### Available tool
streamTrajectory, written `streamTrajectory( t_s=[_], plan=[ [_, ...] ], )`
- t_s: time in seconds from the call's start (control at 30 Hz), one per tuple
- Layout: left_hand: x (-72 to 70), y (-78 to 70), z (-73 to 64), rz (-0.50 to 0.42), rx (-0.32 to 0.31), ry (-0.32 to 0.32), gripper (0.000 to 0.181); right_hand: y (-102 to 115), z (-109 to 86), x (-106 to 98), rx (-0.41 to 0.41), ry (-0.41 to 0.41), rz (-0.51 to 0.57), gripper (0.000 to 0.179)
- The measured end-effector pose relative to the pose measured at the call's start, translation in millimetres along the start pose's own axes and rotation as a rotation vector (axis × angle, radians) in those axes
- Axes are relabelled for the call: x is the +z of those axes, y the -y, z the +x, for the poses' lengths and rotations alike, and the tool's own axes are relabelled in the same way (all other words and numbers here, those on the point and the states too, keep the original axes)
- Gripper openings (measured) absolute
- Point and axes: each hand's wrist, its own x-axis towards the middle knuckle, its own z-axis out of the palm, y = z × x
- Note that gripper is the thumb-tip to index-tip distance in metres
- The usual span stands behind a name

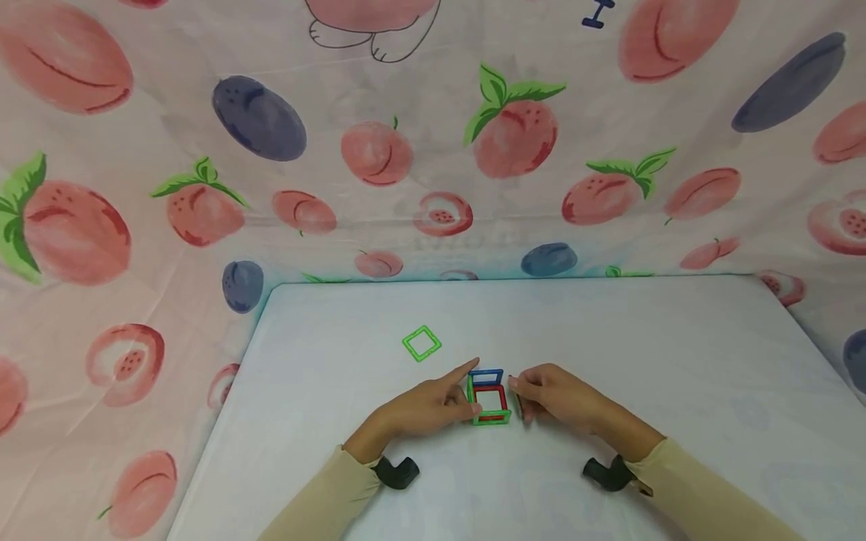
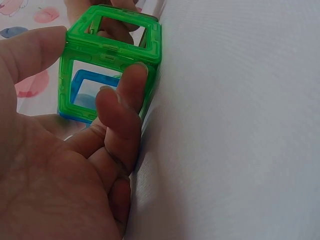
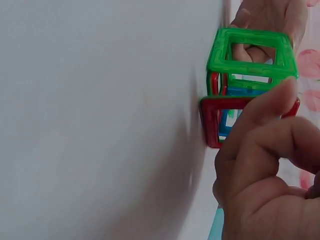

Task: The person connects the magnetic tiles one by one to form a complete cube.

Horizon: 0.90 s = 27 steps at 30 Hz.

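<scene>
An open box of square magnetic tiles stands on the table, with a blue tile (image 1: pixel 487 373) at the back and a red tile (image 1: pixel 504 397) as its base. Green tiles form its left side (image 2: pixel 65 90) and front (image 3: pixel 250 67). My left hand (image 1: pixel 426 408) steadies the box, thumb at the front corner, index finger reaching along the left side to the back. Another red magnetic tile (image 3: pixel 212 125) is pinched upright between the thumb and fingers of my right hand (image 1: pixel 560 397), close to the box's right side. In the head view that tile shows nearly edge-on.
A loose green magnetic tile (image 1: pixel 408 344) lies flat on the white table (image 1: pixel 676 338), beyond the left hand. Fruit-printed cloth (image 1: pixel 433 173) hangs behind the table and along its sides. Black wrist cameras sit below both hands.
</scene>
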Motion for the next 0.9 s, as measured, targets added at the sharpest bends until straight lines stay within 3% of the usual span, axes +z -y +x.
streamTrajectory(
  t_s=[0.2,0.4,0.73,0.9],
  plan=[
    [0.1,0.9,0.8,-0.006,0.004,-0.001,0.079,1,1.9,2,-0.011,0.055,0.091,0.044],
    [-0.2,-0.6,-0.4,-0.008,-0.003,0.005,0.078,2,3.6,6,-0.029,0.056,0.101,0.041],
    [-0.3,-1.4,-0.8,-0.013,-0.009,0.002,0.078,2,4.3,11,-0.034,-0.035,-0.017,0.036],
    [-1.1,-1.4,-1.1,-0.01,-0.01,-0.001,0.077,6,-0.8,10,-0.038,-0.125,-0.118,0.03]
  ],
)
